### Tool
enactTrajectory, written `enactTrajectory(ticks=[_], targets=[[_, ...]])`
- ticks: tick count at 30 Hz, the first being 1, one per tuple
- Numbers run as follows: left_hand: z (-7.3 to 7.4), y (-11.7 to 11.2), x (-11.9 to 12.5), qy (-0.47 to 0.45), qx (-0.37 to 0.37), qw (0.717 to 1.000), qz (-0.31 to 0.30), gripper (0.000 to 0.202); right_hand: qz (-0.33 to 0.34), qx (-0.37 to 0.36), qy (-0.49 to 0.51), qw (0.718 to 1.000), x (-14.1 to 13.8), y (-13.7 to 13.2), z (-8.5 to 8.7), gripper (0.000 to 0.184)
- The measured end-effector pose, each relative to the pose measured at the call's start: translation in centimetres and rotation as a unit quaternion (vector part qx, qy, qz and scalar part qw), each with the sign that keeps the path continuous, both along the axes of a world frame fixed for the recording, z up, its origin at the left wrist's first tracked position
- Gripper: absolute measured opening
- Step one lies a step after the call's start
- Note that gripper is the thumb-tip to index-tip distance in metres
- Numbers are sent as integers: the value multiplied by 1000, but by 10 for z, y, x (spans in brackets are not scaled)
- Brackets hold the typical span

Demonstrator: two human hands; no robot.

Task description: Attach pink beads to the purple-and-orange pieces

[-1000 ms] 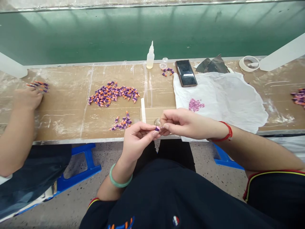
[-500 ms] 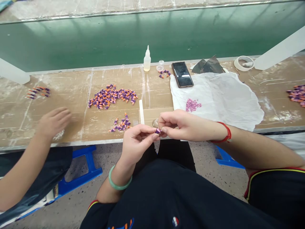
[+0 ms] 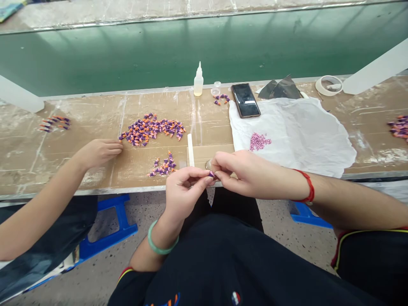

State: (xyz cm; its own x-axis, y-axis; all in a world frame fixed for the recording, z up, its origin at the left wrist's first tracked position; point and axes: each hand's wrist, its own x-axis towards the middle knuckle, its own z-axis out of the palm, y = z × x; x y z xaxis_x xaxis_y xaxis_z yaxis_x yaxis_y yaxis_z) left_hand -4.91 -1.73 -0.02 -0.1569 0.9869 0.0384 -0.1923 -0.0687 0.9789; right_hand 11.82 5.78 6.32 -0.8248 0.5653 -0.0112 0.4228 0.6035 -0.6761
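Between the thumb and forefinger of my left hand [image 3: 185, 191] is a small purple figure piece [image 3: 211, 174], pinched at the table's front edge. My right hand [image 3: 244, 175] is closed in a pinch against the piece's right side; anything tiny in those fingertips is too small to make out. Left of my hands lies a small cluster of purple and orange pieces [image 3: 164, 165], with a larger pile [image 3: 149, 129] behind it. A flat white stick [image 3: 190, 151] rests on a cardboard piece [image 3: 202, 154]. Many tiny pink bits [image 3: 259, 141] lie on a white sheet [image 3: 306, 131].
A co-worker's hand [image 3: 98, 152] reaches in from the left beside the larger pile. At the back stand a dropper bottle [image 3: 198, 83] and a small clear cup [image 3: 216, 88]. A phone [image 3: 245, 100] overlaps the sheet; a tape roll [image 3: 329, 86] lies at the back right.
The co-worker's hand has moved right, up to the larger pile. My right hand has tilted and shifted slightly lower, while my left hand keeps its pinch on the purple piece.
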Motion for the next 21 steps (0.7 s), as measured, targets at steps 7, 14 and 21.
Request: enactTrajectory(ticks=[7, 14, 21], targets=[[-1, 1, 5, -14, -7, 1000, 20, 22, -14, 16, 1, 1000, 1, -3, -8, 15], [0, 1, 6, -65, -18, 998, 4, 23, -32, -23, 16, 999, 5, -2, -3, 10], [-2, 3, -11, 95, 8, 995, -18, 8, -128, -98, 56, 985, 30, 3, -7, 3]])
